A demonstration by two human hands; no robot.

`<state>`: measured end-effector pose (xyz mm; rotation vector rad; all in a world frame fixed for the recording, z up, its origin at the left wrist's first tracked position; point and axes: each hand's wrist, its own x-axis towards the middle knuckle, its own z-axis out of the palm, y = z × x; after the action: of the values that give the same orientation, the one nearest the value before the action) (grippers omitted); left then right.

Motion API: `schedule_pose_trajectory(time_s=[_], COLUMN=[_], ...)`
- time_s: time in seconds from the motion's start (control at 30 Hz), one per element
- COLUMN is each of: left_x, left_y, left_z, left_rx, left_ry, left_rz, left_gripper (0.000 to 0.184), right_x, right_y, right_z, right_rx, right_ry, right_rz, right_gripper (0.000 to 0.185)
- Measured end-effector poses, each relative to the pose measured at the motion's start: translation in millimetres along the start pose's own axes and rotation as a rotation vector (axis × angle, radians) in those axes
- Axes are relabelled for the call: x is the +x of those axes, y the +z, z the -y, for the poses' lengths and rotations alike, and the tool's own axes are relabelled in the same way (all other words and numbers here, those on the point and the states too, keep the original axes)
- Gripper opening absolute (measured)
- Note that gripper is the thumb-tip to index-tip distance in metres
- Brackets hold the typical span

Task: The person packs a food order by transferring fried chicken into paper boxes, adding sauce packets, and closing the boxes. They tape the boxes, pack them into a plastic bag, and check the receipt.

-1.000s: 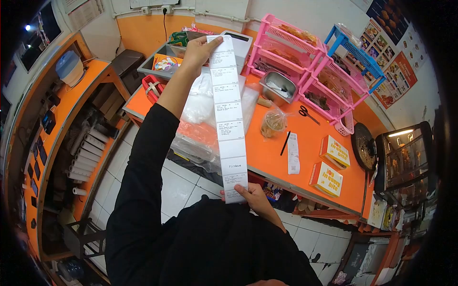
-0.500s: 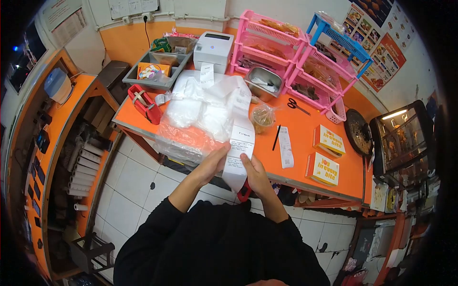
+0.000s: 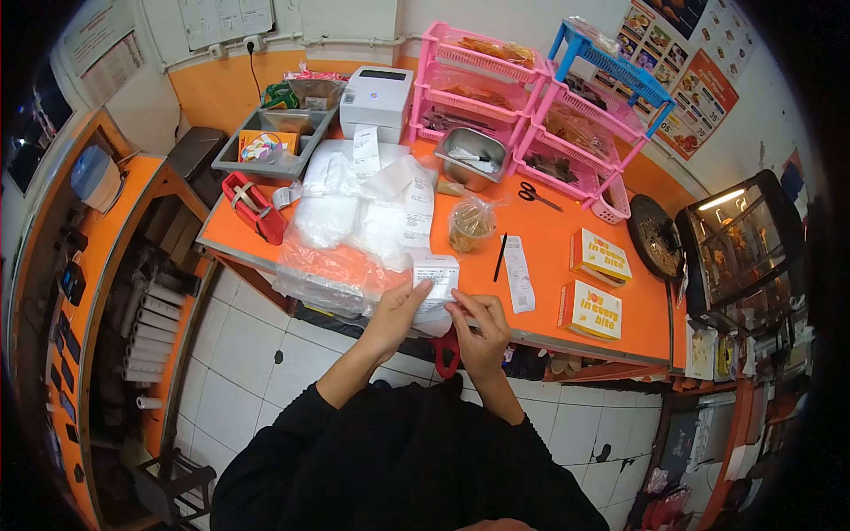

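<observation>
While the slip (image 3: 439, 272) sits near the table's (image 3: 551, 252) front edge, the left hand (image 3: 396, 314) clamps its left side and the right hand (image 3: 482, 332) pinches its right. Bare tabletop runs between the receipt (image 3: 520, 273) and two boxes (image 3: 601, 256). One pen (image 3: 500, 257) and one pair of scissors (image 3: 540, 196) lie beyond. One strip (image 3: 419, 208) rests on the plastic (image 3: 328, 212); whether it joins the slip, I cannot tell. One second ago the left hand stretched the paper far out; now both hands are close together.
</observation>
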<state>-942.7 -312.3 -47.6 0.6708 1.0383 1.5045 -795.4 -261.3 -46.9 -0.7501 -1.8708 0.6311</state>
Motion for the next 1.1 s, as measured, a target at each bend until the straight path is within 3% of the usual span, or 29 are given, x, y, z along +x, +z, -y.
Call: schedule_pose_trajectory(time_s=[0.23,0.43,0.53,0.67,0.77,0.9,1.0,1.1], left_x=[2.3,6.6,7.3,8.7,9.2,-2.1,-6.4,-9.4], left_y=[9.4,5.8,3.3,-9.7,-20.8,-11.3,-4.6,1.4], left_z=[11.1,17.5,16.8,9.2,8.0,10.9,17.1,21.0], left_rx=[-0.007,0.028,0.017,-0.041,-0.066,-0.005,0.009,0.072], left_ry=[0.007,0.041,0.047,-0.019,-0.053,-0.081,-0.068,-0.014], left_rz=[-0.012,-0.052,-0.054,-0.114,-0.088,-0.001,0.067,0.092], left_gripper=[0.036,0.035,0.034,0.032,0.030,0.032,0.036,0.034], right_x=[-2.9,-3.7,-4.2,-5.0,-16.9,8.8,8.8,10.2], right_y=[-2.0,-0.8,1.0,-28.7,-51.3,-46.5,-32.5,-26.7], right_z=[-20.9,-28.0,-23.0,0.2,-7.5,-3.0,-10.1,3.3], right_rx=[-0.183,-0.195,-0.109,0.087,0.729,0.822,0.291,0.075], right_ry=[-0.352,-0.486,-0.384,-0.183,0.569,0.638,0.237,0.126], right_rz=[-0.087,-0.010,-0.056,0.390,0.376,-0.081,0.020,0.082], right_gripper=[0.025,0.019,0.015,0.010,0.010,0.044,0.057,0.061])
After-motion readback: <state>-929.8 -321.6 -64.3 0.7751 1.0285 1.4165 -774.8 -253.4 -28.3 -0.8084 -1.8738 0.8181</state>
